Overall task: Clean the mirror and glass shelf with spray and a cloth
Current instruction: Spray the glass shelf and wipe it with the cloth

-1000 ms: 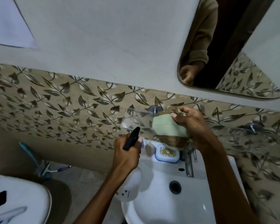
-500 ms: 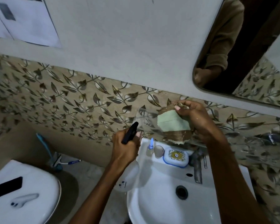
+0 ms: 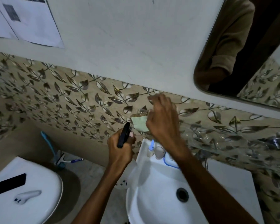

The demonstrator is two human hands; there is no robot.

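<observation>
A clear glass shelf (image 3: 220,136) runs along the leaf-patterned wall above the sink. My right hand (image 3: 162,120) presses a pale green cloth (image 3: 139,122) onto the shelf's left end; most of the cloth is hidden under the hand. My left hand (image 3: 120,147) grips a spray bottle (image 3: 128,173) with a black trigger head (image 3: 124,136), just left of and below the cloth. The mirror (image 3: 242,50) hangs at the upper right and reflects a sleeve and an arm.
A white sink (image 3: 160,199) sits below the shelf with small items along its back rim. At the lower left is a white toilet lid (image 3: 39,188) bearing a black phone (image 3: 9,184) and a white device. A blue brush (image 3: 50,147) leans in the corner. Papers hang at the upper left.
My right hand has slid the cloth left along the shelf towards its end and now covers more of it. The view has shifted left. My left hand still holds the bottle.
</observation>
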